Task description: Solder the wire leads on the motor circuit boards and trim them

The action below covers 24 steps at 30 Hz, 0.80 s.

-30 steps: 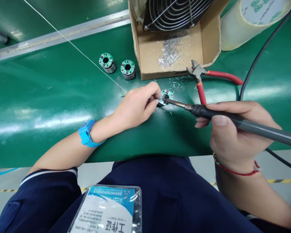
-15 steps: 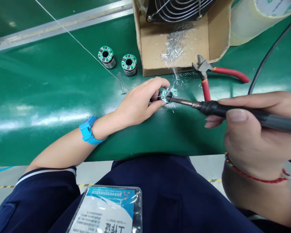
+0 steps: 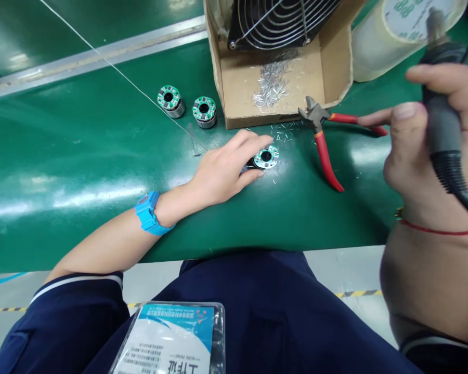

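My left hand point(image 3: 228, 169) is closed round a small motor stator with a round green circuit board point(image 3: 266, 157) on top, steadying it on the green mat. A thin solder wire point(image 3: 128, 80) runs from the upper left down to this hand; whether the fingers grip it is hidden. At the right, my right hand point(image 3: 421, 130) is wrapped round a soldering iron point(image 3: 444, 122) whose blurred tip points up and away. One of its fingers overlaps a red handle of the cutting pliers point(image 3: 323, 135), which lie spread on the mat; contact cannot be told.
Two more stators point(image 3: 170, 101) point(image 3: 205, 111) stand left of a cardboard box point(image 3: 234, 96). Inside the box are a black fan point(image 3: 281, 23) and a heap of cut metal leads point(image 3: 272, 85). Loose clippings lie before it. A large tape roll point(image 3: 378, 44) stands behind at the right.
The soldering iron has left the circuit board; my right hand has swung it up and right, tip now pointing away. My left hand stays on the stator. The view has shifted slightly.
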### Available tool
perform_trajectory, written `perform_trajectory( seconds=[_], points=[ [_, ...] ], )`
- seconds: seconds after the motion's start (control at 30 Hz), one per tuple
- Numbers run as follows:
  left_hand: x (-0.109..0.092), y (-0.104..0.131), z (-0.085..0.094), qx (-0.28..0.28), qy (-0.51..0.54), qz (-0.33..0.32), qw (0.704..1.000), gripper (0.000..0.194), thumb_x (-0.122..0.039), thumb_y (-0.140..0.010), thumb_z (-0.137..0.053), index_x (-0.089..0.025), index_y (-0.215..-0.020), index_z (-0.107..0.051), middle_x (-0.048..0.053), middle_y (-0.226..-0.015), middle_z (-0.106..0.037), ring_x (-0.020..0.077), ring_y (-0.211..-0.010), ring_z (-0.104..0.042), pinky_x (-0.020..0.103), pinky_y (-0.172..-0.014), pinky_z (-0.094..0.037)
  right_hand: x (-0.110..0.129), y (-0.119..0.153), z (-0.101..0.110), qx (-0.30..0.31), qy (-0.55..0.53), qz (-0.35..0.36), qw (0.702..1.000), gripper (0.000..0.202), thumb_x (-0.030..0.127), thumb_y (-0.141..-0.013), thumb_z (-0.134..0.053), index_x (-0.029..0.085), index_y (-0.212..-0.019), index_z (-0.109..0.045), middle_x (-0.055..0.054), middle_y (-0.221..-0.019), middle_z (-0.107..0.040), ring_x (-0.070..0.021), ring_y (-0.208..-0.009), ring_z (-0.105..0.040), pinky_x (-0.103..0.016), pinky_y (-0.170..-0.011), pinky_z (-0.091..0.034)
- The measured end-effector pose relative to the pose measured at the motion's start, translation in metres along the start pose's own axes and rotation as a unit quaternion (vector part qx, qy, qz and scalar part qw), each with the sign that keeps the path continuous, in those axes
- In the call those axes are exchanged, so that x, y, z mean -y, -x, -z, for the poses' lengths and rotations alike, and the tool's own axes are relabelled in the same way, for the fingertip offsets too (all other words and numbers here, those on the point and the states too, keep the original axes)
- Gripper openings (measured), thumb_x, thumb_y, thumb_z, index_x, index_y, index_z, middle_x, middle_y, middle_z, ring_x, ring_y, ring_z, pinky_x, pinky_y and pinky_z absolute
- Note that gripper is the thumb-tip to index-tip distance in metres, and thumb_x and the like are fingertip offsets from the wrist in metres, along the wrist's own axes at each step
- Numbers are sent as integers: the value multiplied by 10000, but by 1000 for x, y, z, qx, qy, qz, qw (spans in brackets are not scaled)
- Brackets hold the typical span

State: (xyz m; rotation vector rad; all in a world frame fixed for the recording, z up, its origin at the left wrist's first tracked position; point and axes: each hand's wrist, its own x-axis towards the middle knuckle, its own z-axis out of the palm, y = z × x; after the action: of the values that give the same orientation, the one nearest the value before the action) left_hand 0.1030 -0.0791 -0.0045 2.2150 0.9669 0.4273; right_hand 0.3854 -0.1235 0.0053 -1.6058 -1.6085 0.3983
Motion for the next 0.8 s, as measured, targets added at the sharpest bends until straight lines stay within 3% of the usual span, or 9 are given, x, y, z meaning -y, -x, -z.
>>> perform_trajectory(
  seconds=[0.1,0.2,0.27,0.33,0.4,0.5,0.57,0.7,0.8],
  points=[
    [-1,0,0,4,6,0,1000,419,-157,-889,-669,-150,-1293,-557,95,-1328,-628,250,-1238,-606,357,-973,-507,-11,5,-6,37,73,93,992,554,446,-921,-611,249,-1425,-495,-145,-1379,-551,-266,-1308,-587,-440,-1098,-467],
    [-3,2,1,-14,46,2,999,388,-127,-877,-679,-127,-1246,-554,88,-1313,-644,220,-1219,-622,328,-1002,-498,-26,13,-14,95,174,107,974,1041,697,-667,-755,152,-1466,-371,-234,-1479,-449,-428,-1426,-430,-660,-1116,-392],
    [-5,3,2,-31,67,-4,997,360,-133,-878,-683,-140,-1215,-556,76,-1285,-653,206,-1195,-629,323,-1016,-493,-30,17,-16,105,246,73,961,919,645,-653,-757,156,-1373,-463,-210,-1362,-559,-430,-1283,-554,-667,-1013,-462],
    [-5,4,3,-45,74,-10,996,337,-160,-879,-694,-160,-1188,-560,64,-1245,-659,205,-1171,-633,330,-1010,-497,-28,21,-16,91,277,63,954,611,481,-724,-691,181,-1238,-551,-144,-1160,-651,-343,-1070,-652,-562,-894,-536],
    [-6,5,2,-53,71,-12,996,324,-193,-876,-712,-175,-1163,-563,54,-1200,-663,207,-1134,-641,333,-974,-508,-22,25,-13,70,267,103,956,429,350,-756,-619,200,-1156,-573,-84,-1001,-662,-246,-886,-653,-421,-769,-554],
    [-6,6,1,-61,58,-20,996,334,-234,-863,-739,-183,-1142,-563,44,-1141,-662,202,-1060,-653,323,-898,-521,-8,30,-8,67,233,201,949,397,251,-775,-606,207,-1166,-555,-46,-922,-675,-185,-764,-599,-307,-650,-513],
    [-6,6,1,-67,44,-26,996,347,-248,-854,-752,-190,-1139,-561,40,-1126,-657,199,-1036,-655,320,-868,-523,3,31,-5,85,233,244,937,419,233,-798,-612,196,-1208,-533,-72,-995,-709,-205,-791,-593,-320,-658,-513],
    [-6,8,1,-77,15,-32,996,364,-258,-840,-768,-200,-1135,-563,37,-1114,-654,200,-1029,-653,308,-817,-522,15,26,0,134,254,263,921,410,273,-873,-576,172,-1263,-503,-147,-1195,-687,-259,-889,-597,-402,-757,-532],
    [-7,8,2,-82,-10,-37,996,398,-278,-822,-787,-200,-1146,-569,38,-1112,-657,200,-1012,-652,288,-732,-504,17,22,1,138,290,294,900,388,368,-916,-549,151,-1238,-535,-147,-1056,-683,-255,-815,-555,-392,-699,-503]
  ],
)
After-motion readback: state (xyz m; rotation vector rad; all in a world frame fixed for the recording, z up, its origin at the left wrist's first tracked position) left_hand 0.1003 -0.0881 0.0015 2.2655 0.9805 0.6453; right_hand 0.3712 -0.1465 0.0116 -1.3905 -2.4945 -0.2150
